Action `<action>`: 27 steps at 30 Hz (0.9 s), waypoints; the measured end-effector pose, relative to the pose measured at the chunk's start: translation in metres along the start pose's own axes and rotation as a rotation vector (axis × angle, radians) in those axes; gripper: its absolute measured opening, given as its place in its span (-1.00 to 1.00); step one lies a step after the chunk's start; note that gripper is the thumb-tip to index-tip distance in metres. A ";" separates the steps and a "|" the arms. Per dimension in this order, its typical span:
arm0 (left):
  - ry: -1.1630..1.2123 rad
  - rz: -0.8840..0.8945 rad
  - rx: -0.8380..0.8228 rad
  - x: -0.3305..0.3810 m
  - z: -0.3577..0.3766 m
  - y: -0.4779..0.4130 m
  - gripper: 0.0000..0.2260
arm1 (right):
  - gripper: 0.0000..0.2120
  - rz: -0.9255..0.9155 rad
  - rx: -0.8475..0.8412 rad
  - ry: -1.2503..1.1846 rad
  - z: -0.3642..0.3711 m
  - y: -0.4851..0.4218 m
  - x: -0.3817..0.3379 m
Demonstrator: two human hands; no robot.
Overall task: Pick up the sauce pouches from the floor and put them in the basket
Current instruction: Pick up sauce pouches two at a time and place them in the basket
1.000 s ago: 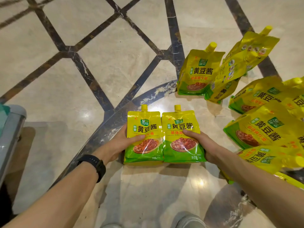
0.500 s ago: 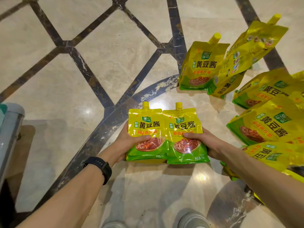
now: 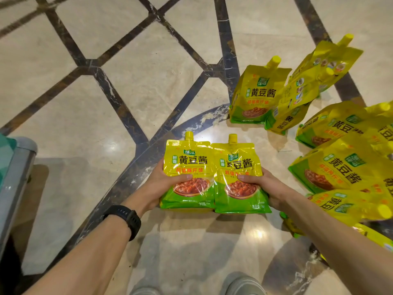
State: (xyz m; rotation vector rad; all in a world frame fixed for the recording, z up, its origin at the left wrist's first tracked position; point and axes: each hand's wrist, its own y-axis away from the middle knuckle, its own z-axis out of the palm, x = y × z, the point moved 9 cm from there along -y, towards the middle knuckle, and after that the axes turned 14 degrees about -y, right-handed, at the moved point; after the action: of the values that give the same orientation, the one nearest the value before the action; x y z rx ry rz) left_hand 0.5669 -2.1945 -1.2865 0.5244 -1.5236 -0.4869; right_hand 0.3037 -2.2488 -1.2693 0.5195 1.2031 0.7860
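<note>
I see a glossy beige marble floor (image 3: pixel 63 124) crossed by dark brown veined stone inlay bands (image 3: pixel 118 107). A black strap watch (image 3: pixel 125 219) shows lower left, with grey rounded shoe toes (image 3: pixel 242 284) at the bottom edge.

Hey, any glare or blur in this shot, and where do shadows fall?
Head view: pale glare spots on the glossy beige marble floor; plastic sheen on the two yellow-green sauce pouches that the left hand and right hand hold; their shadow falls just below them; top-left corner smeared by blur.
</note>
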 end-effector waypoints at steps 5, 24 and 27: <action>-0.017 0.023 0.059 0.076 -0.009 0.045 -0.11 | -0.44 -0.062 0.000 -0.025 0.032 0.063 -0.071; -0.016 0.167 0.072 0.655 -0.031 0.521 -0.15 | -0.10 -0.211 -0.046 -0.047 0.250 0.613 -0.490; -0.016 0.188 0.066 0.679 -0.034 0.553 -0.18 | -0.31 -0.269 -0.064 -0.077 0.263 0.651 -0.504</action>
State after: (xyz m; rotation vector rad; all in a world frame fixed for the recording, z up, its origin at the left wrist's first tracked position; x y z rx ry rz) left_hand 0.5832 -2.1603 -0.4105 0.4237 -1.5912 -0.2967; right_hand 0.3098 -2.2105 -0.4059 0.3240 1.1443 0.5673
